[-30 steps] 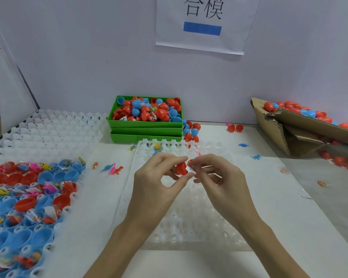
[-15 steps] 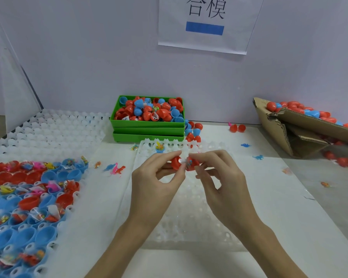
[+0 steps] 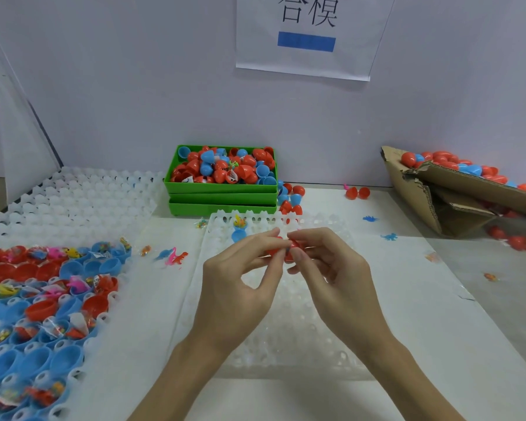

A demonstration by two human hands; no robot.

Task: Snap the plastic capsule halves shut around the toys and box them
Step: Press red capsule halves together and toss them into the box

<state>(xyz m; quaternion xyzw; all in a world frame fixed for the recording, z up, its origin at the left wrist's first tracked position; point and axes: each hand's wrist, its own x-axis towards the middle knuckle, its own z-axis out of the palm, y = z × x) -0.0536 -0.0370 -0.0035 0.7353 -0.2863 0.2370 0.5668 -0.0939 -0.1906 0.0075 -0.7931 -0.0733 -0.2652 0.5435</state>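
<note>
Cardboard box (image 3: 468,189), right edge of frame: tipped open, holds closed red/blue capsules, a few spilled beside it. That's the likely drop-off.
Filled tray (image 3: 43,299), lower left: blue and red halves, many with bagged toys in them.
Green bin (image 3: 222,188), top centre: loose capsule halves, more spilled at its right.
Clear tray (image 3: 286,344), centre, under the hands: mostly bare pockets, one blue half (image 3: 238,235) with a toy at its far edge.
Left hand (image 3: 237,287) and right hand (image 3: 337,278), centre frame, above the clear tray: fingertips of both pinch a red capsule (image 3: 289,252) from opposite sides.
Capsule reads as light, thin, stiff, slick plastic, so best gripped on the domes with the push along the axis. Seam is hidden, can't tell if latched.
Path to the box looks open: only loose toy dinosaurs (image 3: 388,237) lie on the table.
</note>
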